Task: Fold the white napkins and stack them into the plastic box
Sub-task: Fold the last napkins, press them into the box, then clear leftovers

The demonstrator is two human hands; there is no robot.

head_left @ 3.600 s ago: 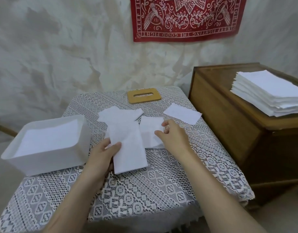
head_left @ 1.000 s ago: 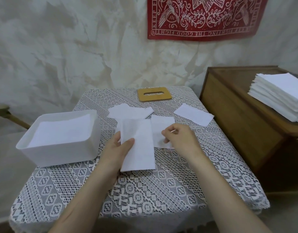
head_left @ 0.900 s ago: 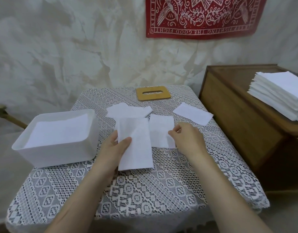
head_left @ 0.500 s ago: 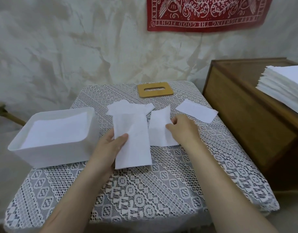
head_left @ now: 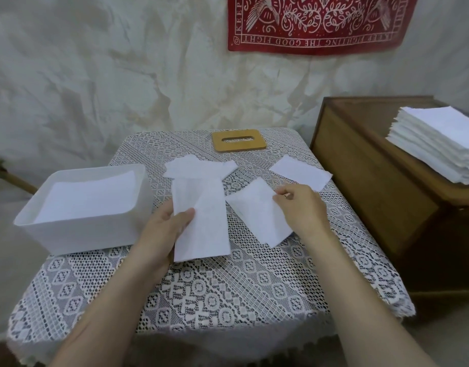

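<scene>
Since the paper looks thin, light and limp, an edge grip suits it. The left hand [head_left: 164, 229] grips the long folded napkin [head_left: 204, 223] at its left edge, thumb on top. The right hand [head_left: 299, 207] pinches the smaller napkin [head_left: 257, 215] at its right edge. Both napkins sit mid-counter [head_left: 228, 287], right of the plastic box [head_left: 90, 231], which holds a stack. Dragging would probably crease them.

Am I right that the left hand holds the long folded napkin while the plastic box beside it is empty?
Not quite: the head view shows the plastic box has white napkins stacked inside. The left hand does hold the long folded napkin.
</scene>
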